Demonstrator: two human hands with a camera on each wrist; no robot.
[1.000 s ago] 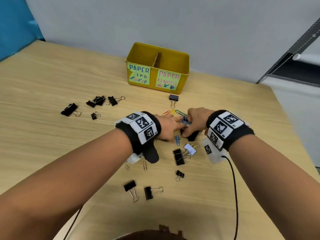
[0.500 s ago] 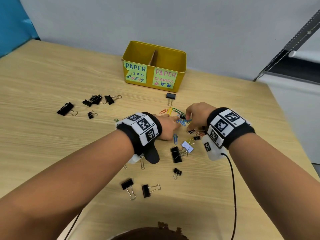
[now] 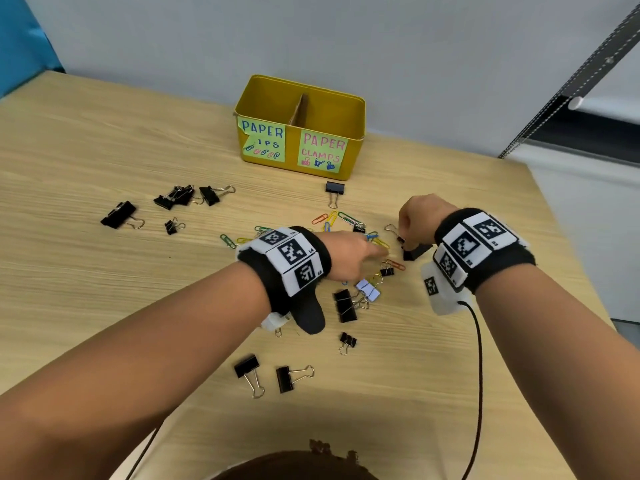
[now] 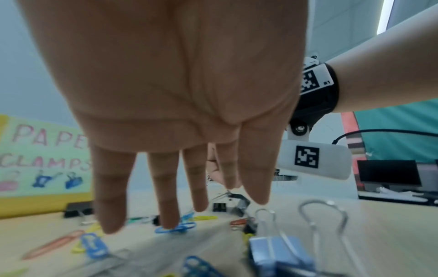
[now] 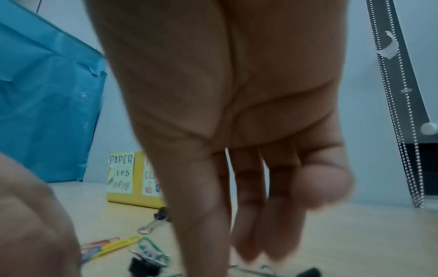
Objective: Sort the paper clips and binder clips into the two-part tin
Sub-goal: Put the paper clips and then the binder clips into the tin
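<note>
The yellow tin (image 3: 293, 147) stands at the back, split by a divider; its left label reads paper clips, its right label paper clamps. Coloured paper clips (image 3: 332, 220) lie in a loose pile mid-table. My left hand (image 3: 377, 249) reaches over them with straight fingers (image 4: 113, 206), the tips at a blue paper clip (image 4: 175, 227). To the right, my right hand (image 3: 407, 242) points down and pinches a black binder clip (image 3: 417, 252) on the table; the right wrist view shows its thumb and fingers (image 5: 249, 224) closing together. A light blue binder clip (image 3: 367, 289) lies under the left wrist.
Black binder clips lie scattered: a group at the left (image 3: 180, 197), one before the tin (image 3: 335, 188), two near the front (image 3: 285, 377). A black cable (image 3: 479, 358) hangs from the right wrist. The table's right edge (image 3: 571, 237) is close.
The hands, together over the blue paper clips before, have parted. The right hand moved right onto the black binder clip. The left hand stretched its fingers out over the clips.
</note>
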